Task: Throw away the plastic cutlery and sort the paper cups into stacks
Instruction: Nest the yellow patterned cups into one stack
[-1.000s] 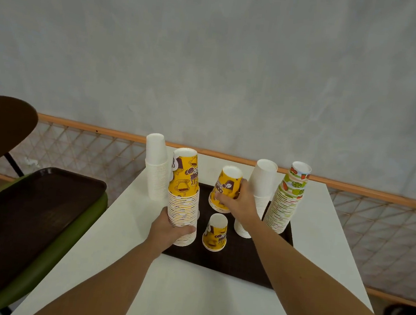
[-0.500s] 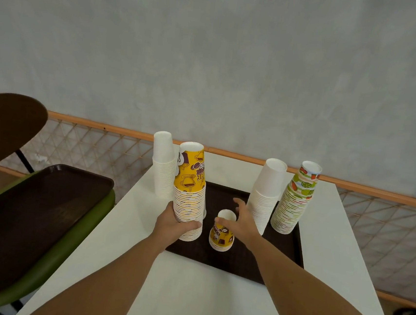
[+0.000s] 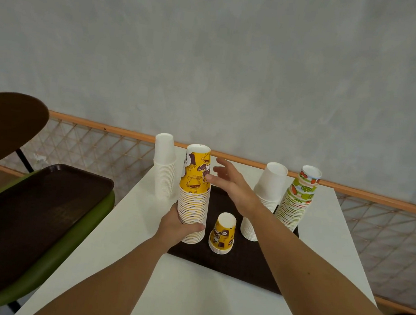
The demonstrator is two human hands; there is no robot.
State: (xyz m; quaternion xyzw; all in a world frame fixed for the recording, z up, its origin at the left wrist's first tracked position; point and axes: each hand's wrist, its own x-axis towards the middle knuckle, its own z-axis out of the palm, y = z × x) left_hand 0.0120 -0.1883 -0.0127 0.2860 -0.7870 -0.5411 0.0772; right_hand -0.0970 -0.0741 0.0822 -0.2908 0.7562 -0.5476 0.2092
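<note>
A tall stack of yellow printed paper cups [image 3: 194,194] stands upside down on the dark tray [image 3: 242,267]. My left hand [image 3: 177,226] grips its lower part. My right hand [image 3: 232,185] hovers beside the top of that stack with fingers spread, holding nothing. A short stack of yellow cups [image 3: 222,233] sits on the tray just right of the tall one. A white cup stack [image 3: 265,198] and a fruit-patterned stack [image 3: 298,196] stand at the tray's right. Another white stack [image 3: 164,166] stands on the white table [image 3: 188,302] behind the yellow one. No cutlery is visible.
A second dark tray [image 3: 31,216] lies on a green chair seat [image 3: 72,240] to the left. A dark chair back [image 3: 4,125] rises at far left. A wooden rail with mesh [image 3: 375,199] runs behind the table, in front of a grey wall.
My right hand set a yellow cup onto the short stack, let go and rose toward the top of the tall yellow stack. My left hand kept its grip.
</note>
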